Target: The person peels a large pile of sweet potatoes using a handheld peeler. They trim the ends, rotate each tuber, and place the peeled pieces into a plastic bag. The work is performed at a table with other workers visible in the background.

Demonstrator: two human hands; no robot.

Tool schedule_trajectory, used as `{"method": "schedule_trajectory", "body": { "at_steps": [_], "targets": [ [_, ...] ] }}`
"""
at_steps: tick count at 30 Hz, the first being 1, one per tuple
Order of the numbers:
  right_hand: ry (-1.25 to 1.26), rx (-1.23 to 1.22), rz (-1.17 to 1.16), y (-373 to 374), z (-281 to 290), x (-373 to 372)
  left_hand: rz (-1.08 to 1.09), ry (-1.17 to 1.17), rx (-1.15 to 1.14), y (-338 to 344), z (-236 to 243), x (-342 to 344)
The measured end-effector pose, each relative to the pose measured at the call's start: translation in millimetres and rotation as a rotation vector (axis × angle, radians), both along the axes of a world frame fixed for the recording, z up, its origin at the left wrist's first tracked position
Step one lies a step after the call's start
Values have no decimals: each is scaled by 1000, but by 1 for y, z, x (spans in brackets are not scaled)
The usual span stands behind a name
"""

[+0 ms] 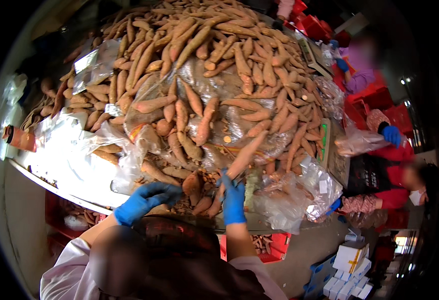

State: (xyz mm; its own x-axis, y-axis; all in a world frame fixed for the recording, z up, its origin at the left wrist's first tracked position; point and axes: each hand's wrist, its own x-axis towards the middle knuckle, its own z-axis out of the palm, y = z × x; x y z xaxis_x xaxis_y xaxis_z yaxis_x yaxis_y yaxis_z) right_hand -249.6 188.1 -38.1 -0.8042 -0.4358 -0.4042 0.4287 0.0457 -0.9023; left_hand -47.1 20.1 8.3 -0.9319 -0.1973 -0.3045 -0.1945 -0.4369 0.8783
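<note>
My right hand (233, 199), in a blue glove, is closed around the lower end of a long sweet potato (248, 154), which tilts up and to the right. My left hand (148, 201), also gloved in blue, hovers over the near edge of the heap with its fingers stretched to the right; I see nothing held in it. Just right of its fingertips lies a rounder, darker sweet potato (193, 184). Small broken pieces (210, 178) are scattered between my hands. Beyond them, loose sweet potatoes (182, 115) rest on crumpled clear plastic sheeting (214, 82).
A large heap of sweet potatoes (189, 25) covers the far table. Clear plastic bags (299, 192) lie to my right, near a scale (325, 142). Co-workers in blue gloves (392, 135) stand at the right. A red crate (277, 247) sits below; white boxes (349, 270) are stacked on the floor.
</note>
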Motion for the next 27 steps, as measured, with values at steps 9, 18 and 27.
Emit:
{"method": "schedule_trajectory", "body": {
  "at_steps": [9,18,27],
  "targets": [
    [495,-55,547,-18,35,54,116,57,149,-5,3,-29],
    [1055,399,630,-51,73,33,20,27,-276,1,-7,-11],
    [-261,-308,606,-43,13,54,50,430,-1220,2,52,-35]
  ]
}}
